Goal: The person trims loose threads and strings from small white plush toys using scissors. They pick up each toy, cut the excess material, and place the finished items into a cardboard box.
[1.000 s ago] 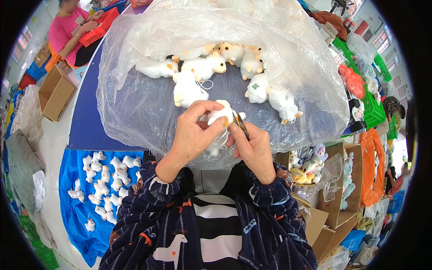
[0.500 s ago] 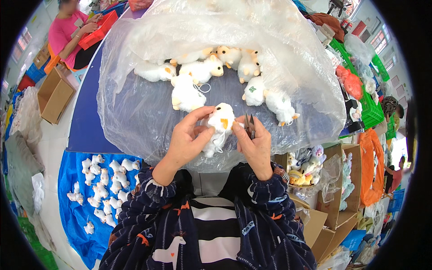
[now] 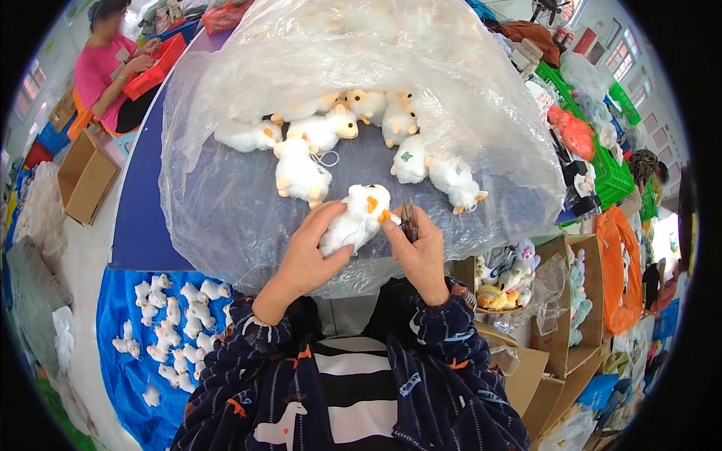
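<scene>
i see the left hand (image 3: 303,259) wrapped round a white plush toy (image 3: 356,222), held above the six o'clock edge of the clear plastic (image 3: 218,210). the right hand (image 3: 418,259) is clamped on small dark snips (image 3: 408,222), tips toward twelve, its thumb at the toy's three o'clock side. from that toy, other white toys (image 3: 303,171) lie between ten and two; smaller ones (image 3: 171,309) cover a blue sheet (image 3: 131,395) at eight.

Fig.: Lettering on dark jacket (image 3: 444,402), partly legible at most.
Sm. light-blue patches (image 3: 411,383) w/ printed letters are seen, R side; bkgd. wall panels (image 3: 661,137) can't be read (too sm.).
</scene>
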Action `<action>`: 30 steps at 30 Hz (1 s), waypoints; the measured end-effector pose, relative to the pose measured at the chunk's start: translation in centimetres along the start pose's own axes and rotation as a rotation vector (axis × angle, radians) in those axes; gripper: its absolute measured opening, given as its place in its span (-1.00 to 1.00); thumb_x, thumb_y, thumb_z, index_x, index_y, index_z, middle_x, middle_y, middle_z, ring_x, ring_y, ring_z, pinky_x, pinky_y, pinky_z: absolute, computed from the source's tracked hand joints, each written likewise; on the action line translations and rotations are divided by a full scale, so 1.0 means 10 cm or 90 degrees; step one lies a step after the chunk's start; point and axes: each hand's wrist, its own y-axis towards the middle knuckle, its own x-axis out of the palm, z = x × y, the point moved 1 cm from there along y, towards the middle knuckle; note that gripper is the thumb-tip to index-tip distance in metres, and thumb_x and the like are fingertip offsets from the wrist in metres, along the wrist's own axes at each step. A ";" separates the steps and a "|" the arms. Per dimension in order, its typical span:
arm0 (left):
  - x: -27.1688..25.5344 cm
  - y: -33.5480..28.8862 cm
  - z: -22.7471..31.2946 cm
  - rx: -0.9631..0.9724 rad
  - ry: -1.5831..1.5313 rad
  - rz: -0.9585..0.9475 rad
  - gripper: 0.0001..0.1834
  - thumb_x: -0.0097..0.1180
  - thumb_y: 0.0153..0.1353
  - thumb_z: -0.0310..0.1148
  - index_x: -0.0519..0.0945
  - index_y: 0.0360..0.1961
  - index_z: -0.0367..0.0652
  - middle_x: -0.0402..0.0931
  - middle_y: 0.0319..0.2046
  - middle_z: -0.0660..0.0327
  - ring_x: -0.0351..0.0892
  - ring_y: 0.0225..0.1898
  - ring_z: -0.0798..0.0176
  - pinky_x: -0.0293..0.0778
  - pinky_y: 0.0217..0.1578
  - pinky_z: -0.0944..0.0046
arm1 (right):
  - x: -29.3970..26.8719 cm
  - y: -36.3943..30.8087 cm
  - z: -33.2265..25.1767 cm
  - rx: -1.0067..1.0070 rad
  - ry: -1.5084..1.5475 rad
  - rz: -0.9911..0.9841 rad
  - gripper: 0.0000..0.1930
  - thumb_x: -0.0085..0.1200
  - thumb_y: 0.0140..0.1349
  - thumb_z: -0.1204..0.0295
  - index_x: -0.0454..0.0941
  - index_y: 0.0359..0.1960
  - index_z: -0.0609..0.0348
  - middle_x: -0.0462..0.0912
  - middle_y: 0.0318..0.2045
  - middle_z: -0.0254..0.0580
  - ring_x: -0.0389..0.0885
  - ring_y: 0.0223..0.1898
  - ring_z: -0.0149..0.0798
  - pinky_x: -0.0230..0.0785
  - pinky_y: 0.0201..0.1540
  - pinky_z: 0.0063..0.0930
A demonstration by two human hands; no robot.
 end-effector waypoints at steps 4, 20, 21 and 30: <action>-0.01 0.03 0.02 0.073 -0.007 0.032 -0.47 0.17 -0.10 -0.48 0.43 0.01 -0.22 0.35 0.08 0.02 0.38 0.08 0.05 0.29 0.07 0.20 | -0.05 -0.09 0.02 0.088 0.163 0.018 -0.83 0.12 0.17 0.40 0.44 -0.33 0.24 0.42 -0.65 -0.48 0.30 -0.69 -0.62 0.12 -0.67 -0.70; 0.50 0.48 0.35 0.206 0.409 -0.092 -0.33 0.20 -0.21 -0.44 0.33 0.05 -0.27 0.32 0.07 -0.02 0.14 0.19 -0.20 0.05 0.18 -0.06 | -0.40 -0.36 0.07 -0.054 0.041 -0.069 -0.78 0.02 0.22 0.39 0.49 -0.27 0.35 0.55 -0.52 -0.23 0.52 -0.46 -0.42 0.36 -0.37 -0.54; 0.53 0.52 0.24 0.211 0.378 -0.078 -0.33 0.19 -0.21 -0.44 0.33 0.05 -0.27 0.31 0.07 -0.02 0.13 0.19 -0.21 0.05 0.18 -0.06 | -0.53 -0.42 0.07 -0.125 -0.038 -0.034 -0.83 0.05 0.19 0.43 0.51 -0.32 0.33 0.56 -0.47 -0.17 0.54 -0.46 -0.38 0.38 -0.35 -0.52; 0.42 0.60 -0.18 0.228 0.300 -0.025 -0.32 0.13 0.03 -0.05 0.29 0.09 -0.28 0.25 0.14 -0.05 0.10 0.23 -0.22 0.01 0.20 -0.09 | -2.52 -0.30 0.46 -0.028 0.077 0.486 -0.77 -0.10 0.30 0.34 0.49 -0.23 0.26 0.56 -0.45 -0.36 0.28 -0.66 -0.64 0.11 -0.61 -0.76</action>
